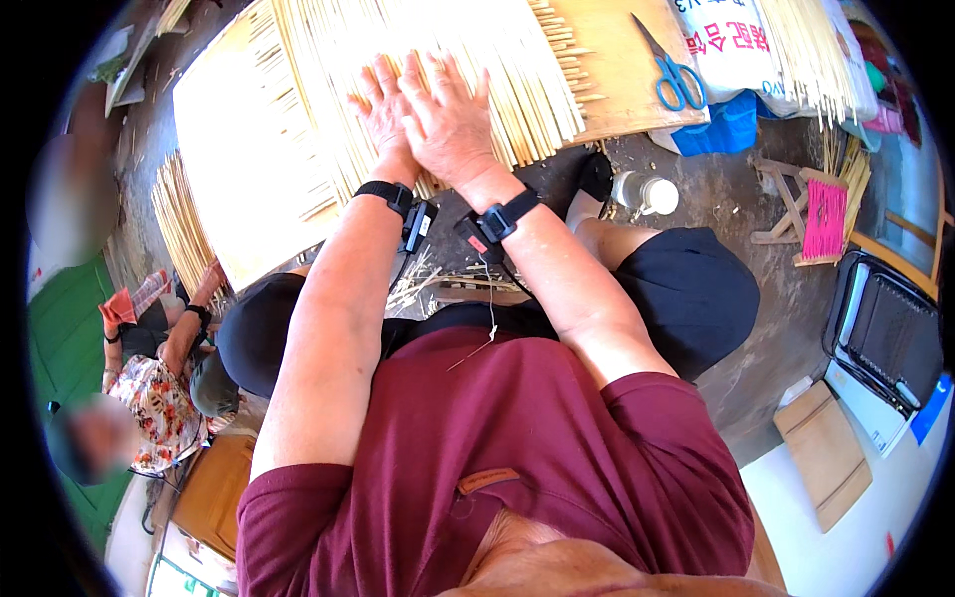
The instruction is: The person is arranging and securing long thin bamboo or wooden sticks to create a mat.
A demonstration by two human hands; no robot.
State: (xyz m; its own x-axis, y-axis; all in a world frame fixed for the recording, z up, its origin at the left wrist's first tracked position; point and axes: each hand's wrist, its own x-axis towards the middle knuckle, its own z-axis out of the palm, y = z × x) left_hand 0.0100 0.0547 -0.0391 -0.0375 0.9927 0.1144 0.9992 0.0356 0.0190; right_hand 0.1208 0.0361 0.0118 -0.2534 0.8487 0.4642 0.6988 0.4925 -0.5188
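Many thin pale sticks point(507, 60) lie side by side in a flat layer across a wooden board point(224, 179). Both my hands rest on top of this layer, palms down. My left hand point(383, 117) lies flat with its fingers stretched forward. Partly overlapping it, my right hand point(446, 119) is also spread, its thumb out to the side. Neither hand holds anything that I can see. Blue-handled scissors point(674, 78) lie on the board to the right of the sticks, blades pointing away.
At the far right, another bundle of sticks point(808, 50) lies on a white printed sack point(726, 40). On the floor stand a clear jar with a white lid point(657, 194) and a folding stool with a pink woven seat point(824, 219). A co-worker point(159, 398) sits at left near more sticks point(184, 224).
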